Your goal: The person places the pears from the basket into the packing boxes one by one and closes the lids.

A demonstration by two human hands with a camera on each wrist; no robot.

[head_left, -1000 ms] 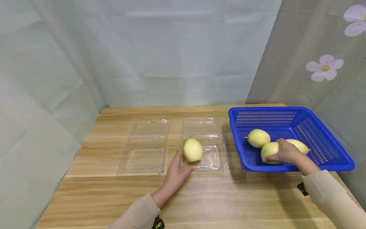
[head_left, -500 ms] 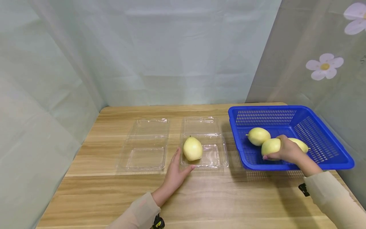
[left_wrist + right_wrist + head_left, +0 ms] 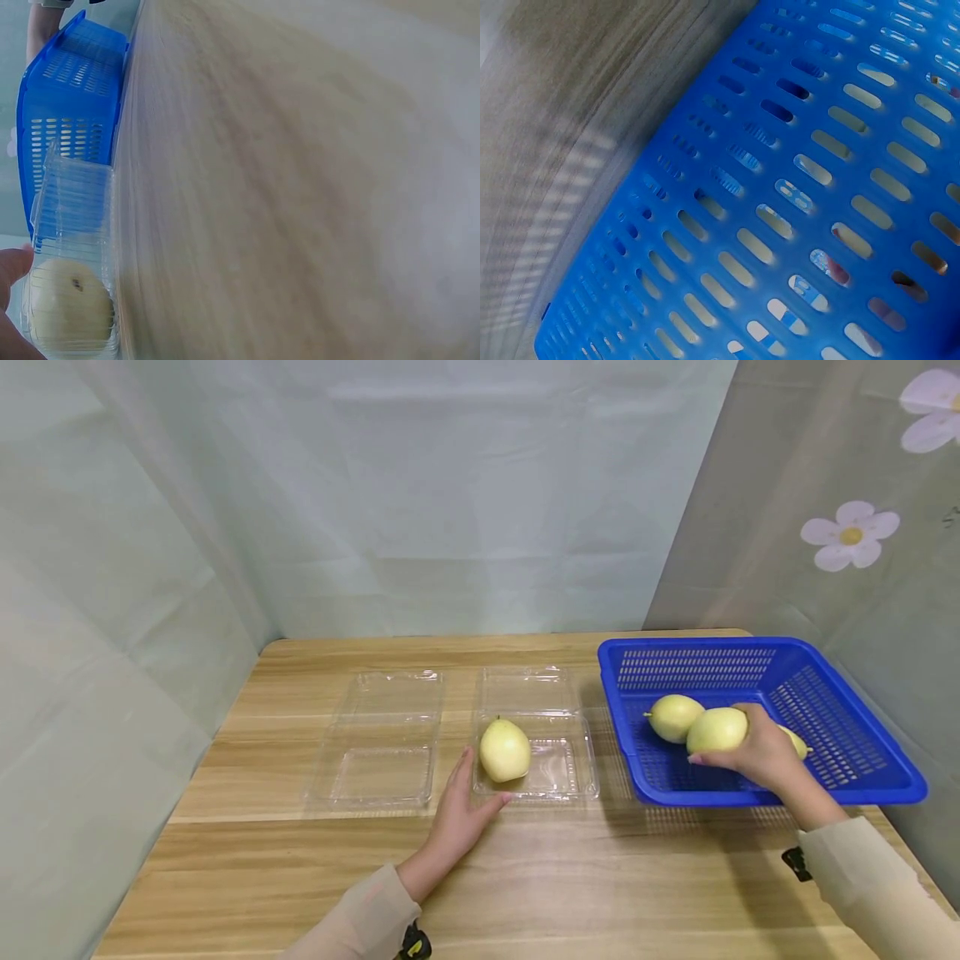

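right hand (image 3: 765, 750) curled round a pear (image 3: 717, 729) in blue basket (image 3: 877, 795), left hand (image 3: 459, 817) pretty straight-fingered, right by clear box's (image 3: 553, 766) near left corner

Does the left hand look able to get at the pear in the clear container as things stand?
Probably yes: the left hand is at the clear container's edge, the lid lies folded back, and nothing seems to cover the pear from above.
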